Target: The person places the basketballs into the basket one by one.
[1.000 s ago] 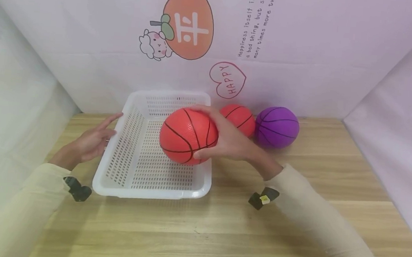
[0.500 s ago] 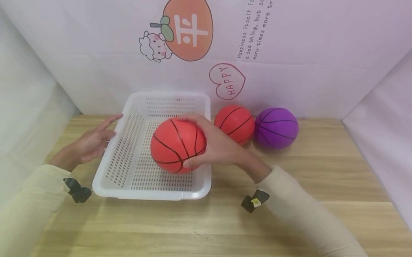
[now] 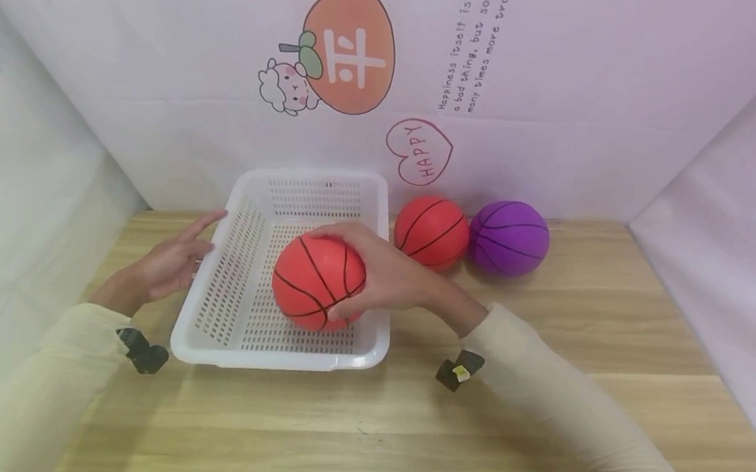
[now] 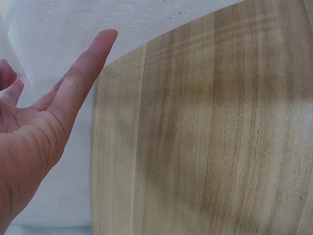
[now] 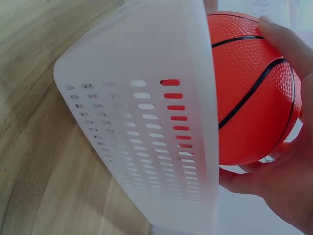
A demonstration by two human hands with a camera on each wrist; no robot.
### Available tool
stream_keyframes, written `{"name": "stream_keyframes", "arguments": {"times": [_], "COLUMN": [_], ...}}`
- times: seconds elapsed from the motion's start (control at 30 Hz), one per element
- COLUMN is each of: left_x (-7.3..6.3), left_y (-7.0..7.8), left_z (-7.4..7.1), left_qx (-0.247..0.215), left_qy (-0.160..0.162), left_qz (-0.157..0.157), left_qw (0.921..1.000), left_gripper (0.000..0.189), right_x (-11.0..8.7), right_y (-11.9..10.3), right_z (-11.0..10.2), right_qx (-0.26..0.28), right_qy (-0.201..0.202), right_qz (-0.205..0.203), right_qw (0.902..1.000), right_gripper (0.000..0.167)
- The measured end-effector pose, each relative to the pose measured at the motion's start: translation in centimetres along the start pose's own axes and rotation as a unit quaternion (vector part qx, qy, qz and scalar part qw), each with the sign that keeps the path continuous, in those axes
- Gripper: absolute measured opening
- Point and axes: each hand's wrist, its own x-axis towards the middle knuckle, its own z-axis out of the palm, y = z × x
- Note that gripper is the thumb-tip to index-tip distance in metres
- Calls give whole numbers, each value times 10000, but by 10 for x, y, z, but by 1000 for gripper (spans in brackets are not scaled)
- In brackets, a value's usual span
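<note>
My right hand [image 3: 385, 270] grips a red toy basketball [image 3: 314, 284] from its right side, thumb in front and fingers over the back. The ball sits low within the white plastic basket [image 3: 206, 352]; whether it touches the bottom I cannot tell. In the right wrist view part of the ball [image 5: 249, 93] shows above the basket's rim and through its slots. At the basket's left side my left hand [image 3: 169, 263] has its fingers extended, the fingertips touching the rim. Those straight fingers also appear beside the basket wall in the left wrist view, where the hand [image 4: 44, 117] holds nothing.
Right of the basket a second red ball [image 3: 432, 233] and a purple ball [image 3: 509, 238] stand side by side on the wooden table [image 3: 360, 444]. A white printed backdrop [image 3: 550, 116] rises behind, with white fabric at both sides.
My right hand has carried the red ball leftward, toward me and down into the basket. The second red ball is now less covered by the hand. My left hand has stayed in place.
</note>
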Motion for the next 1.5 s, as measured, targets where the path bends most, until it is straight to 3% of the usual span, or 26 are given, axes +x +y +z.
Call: {"name": "stream_keyframes", "arguments": {"times": [0.27, 0.7, 1.5], "left_x": [1, 0, 1], "left_y": [-2, -3, -2], "left_z": [1, 0, -1], "left_qx": [90, 206, 144], "left_qy": [72, 139, 172], "left_qz": [-64, -108, -119], "left_qw": [9999, 9996, 9997], "left_gripper": [63, 63, 62], "right_x": [2, 6, 13], "right_y": [-1, -3, 0], "right_z": [7, 8, 17], "right_qx": [-658, -974, -1881], "right_qy": [-412, -604, -1219], "right_qz": [119, 405, 247], "right_qw": [9969, 9926, 9742], "right_gripper": [96, 96, 86]}}
